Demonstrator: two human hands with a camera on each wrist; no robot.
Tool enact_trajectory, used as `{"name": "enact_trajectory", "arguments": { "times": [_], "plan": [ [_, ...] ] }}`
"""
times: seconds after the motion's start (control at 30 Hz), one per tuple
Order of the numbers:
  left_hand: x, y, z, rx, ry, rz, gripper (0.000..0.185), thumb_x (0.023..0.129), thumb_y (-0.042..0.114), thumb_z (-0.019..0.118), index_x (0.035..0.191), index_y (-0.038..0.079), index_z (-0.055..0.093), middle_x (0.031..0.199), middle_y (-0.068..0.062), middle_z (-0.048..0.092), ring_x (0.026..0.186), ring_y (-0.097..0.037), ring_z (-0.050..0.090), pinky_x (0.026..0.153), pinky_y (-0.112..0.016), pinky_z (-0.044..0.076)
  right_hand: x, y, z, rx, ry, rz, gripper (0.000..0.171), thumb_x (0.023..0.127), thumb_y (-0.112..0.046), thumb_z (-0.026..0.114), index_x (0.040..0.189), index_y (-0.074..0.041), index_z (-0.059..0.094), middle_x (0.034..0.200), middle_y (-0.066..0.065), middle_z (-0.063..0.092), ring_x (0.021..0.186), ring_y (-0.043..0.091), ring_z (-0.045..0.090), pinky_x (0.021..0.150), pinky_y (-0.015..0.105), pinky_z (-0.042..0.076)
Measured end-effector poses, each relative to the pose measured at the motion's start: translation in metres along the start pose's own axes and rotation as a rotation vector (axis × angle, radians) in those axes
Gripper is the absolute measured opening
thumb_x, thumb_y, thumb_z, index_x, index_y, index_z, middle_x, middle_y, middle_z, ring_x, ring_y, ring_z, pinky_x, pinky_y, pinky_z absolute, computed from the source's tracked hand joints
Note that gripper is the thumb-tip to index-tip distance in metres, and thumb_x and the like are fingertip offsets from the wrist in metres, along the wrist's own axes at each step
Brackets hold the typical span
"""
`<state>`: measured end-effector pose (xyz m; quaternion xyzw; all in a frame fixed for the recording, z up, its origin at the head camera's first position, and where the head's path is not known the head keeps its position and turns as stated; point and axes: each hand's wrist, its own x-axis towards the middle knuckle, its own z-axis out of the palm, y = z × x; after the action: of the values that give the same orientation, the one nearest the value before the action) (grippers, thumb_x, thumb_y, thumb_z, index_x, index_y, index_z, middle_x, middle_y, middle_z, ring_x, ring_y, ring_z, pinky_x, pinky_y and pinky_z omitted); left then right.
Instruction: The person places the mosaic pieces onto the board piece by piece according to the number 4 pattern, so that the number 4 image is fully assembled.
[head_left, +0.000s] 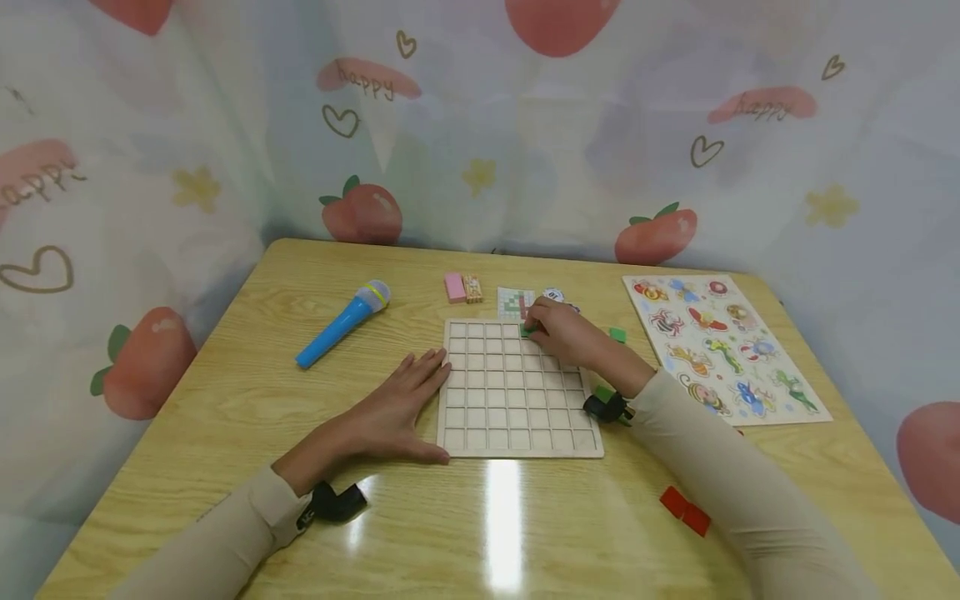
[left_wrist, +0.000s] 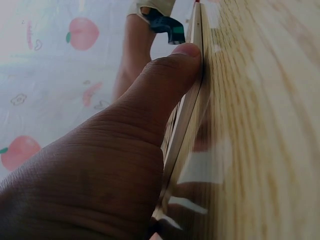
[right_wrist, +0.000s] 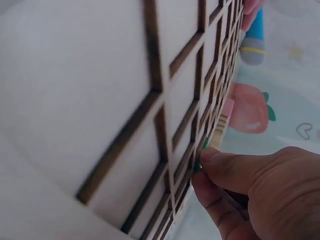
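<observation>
A pale wooden grid board [head_left: 517,392] lies flat on the table in the head view. My left hand [head_left: 405,400] rests flat against its left edge, fingers straight, with the thumb [left_wrist: 175,65] pressed on the board's rim [left_wrist: 192,100]. My right hand [head_left: 558,329] reaches over the board's far right corner and pinches a small green block [head_left: 528,331] at a far-row cell. In the right wrist view the fingertips [right_wrist: 212,160] hold that green block [right_wrist: 201,152] against the grid board [right_wrist: 150,125].
A blue toy microphone [head_left: 341,323] lies left of the board. Behind the board are a pink block [head_left: 454,287], a patterned card [head_left: 514,302] and small pieces. Loose green blocks [head_left: 617,335] and red blocks [head_left: 684,510] lie right. An insect peg puzzle [head_left: 720,346] sits far right.
</observation>
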<state>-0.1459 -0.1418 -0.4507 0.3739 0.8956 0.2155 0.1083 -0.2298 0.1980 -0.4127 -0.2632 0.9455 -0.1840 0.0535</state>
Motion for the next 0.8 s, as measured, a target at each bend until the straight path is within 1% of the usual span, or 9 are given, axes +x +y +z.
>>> {"name": "enact_trajectory", "arguments": {
  "times": [0.1,0.17,0.23,0.33,0.37,0.43,0.53,0.67,0.8],
  "plan": [
    [0.001,0.0,0.0,0.004,0.004,-0.008,0.132,0.077,0.071,0.084,0.171,0.004,0.019,0.182,-0.013,0.007,0.17,-0.033,0.005,0.138,-0.057,0.006,-0.012,-0.001,-0.005,0.018,0.031,-0.015,0.02,0.106,-0.005,0.063,0.125,-0.001,0.07,0.127,0.017,0.063,0.107,0.029,0.068,0.089,0.044,0.06],
    [0.001,0.0,0.0,0.002,0.005,-0.011,0.133,0.076,0.071,0.084,0.171,0.004,0.019,0.182,-0.013,0.007,0.17,-0.033,0.005,0.138,-0.057,0.006,-0.03,-0.004,-0.01,0.051,0.091,-0.01,0.024,0.106,-0.003,0.062,0.128,-0.001,0.069,0.128,0.018,0.063,0.107,0.03,0.068,0.089,0.044,0.061],
    [0.002,0.001,-0.001,0.005,0.007,-0.008,0.133,0.076,0.072,0.084,0.171,0.004,0.019,0.182,-0.013,0.007,0.17,-0.032,0.005,0.138,-0.057,0.006,-0.056,-0.006,-0.013,0.093,0.187,0.017,0.027,0.105,-0.002,0.063,0.131,-0.002,0.069,0.126,0.018,0.064,0.104,0.028,0.068,0.087,0.043,0.062],
    [0.002,0.001,-0.001,0.0,0.014,-0.001,0.133,0.076,0.072,0.084,0.171,0.004,0.019,0.182,-0.013,0.008,0.17,-0.033,0.006,0.138,-0.058,0.007,-0.1,-0.009,-0.011,0.143,0.324,0.081,0.027,0.103,-0.002,0.067,0.13,-0.005,0.07,0.121,0.014,0.068,0.097,0.022,0.067,0.082,0.036,0.061],
    [0.001,0.001,-0.001,-0.003,0.017,-0.001,0.133,0.076,0.071,0.084,0.171,0.004,0.02,0.182,-0.013,0.008,0.17,-0.034,0.006,0.138,-0.059,0.007,-0.113,-0.009,-0.008,0.15,0.355,0.105,0.026,0.103,-0.003,0.068,0.129,-0.007,0.071,0.12,0.012,0.069,0.095,0.019,0.065,0.08,0.032,0.06],
    [-0.001,0.001,-0.001,-0.006,0.018,-0.009,0.133,0.075,0.071,0.085,0.17,0.004,0.021,0.182,-0.014,0.009,0.17,-0.034,0.007,0.137,-0.06,0.008,-0.132,-0.008,0.0,0.154,0.384,0.152,0.025,0.103,-0.006,0.069,0.128,-0.007,0.07,0.118,0.011,0.069,0.092,0.016,0.063,0.075,0.027,0.056],
    [-0.005,-0.001,-0.001,-0.003,0.019,-0.019,0.133,0.075,0.071,0.086,0.17,0.004,0.021,0.182,-0.014,0.01,0.17,-0.035,0.008,0.137,-0.062,0.009,-0.147,-0.004,0.01,0.154,0.409,0.234,0.026,0.105,-0.009,0.067,0.13,-0.008,0.069,0.117,0.011,0.068,0.089,0.016,0.06,0.07,0.023,0.051],
    [-0.005,-0.003,0.0,-0.003,0.024,-0.004,0.133,0.076,0.073,0.084,0.17,0.003,0.021,0.181,-0.014,0.01,0.169,-0.036,0.008,0.136,-0.062,0.009,-0.154,0.002,0.016,0.184,0.443,0.345,0.027,0.107,-0.012,0.065,0.134,-0.01,0.067,0.113,0.009,0.066,0.087,0.018,0.057,0.067,0.023,0.046],
    [-0.001,-0.001,0.0,-0.012,0.022,0.019,0.132,0.076,0.072,0.084,0.17,0.004,0.021,0.181,-0.014,0.01,0.169,-0.036,0.008,0.136,-0.062,0.009,-0.158,0.004,0.021,0.2,0.42,0.407,0.028,0.107,-0.014,0.064,0.135,-0.012,0.067,0.109,0.008,0.063,0.084,0.02,0.055,0.066,0.025,0.045]
  ]
}}
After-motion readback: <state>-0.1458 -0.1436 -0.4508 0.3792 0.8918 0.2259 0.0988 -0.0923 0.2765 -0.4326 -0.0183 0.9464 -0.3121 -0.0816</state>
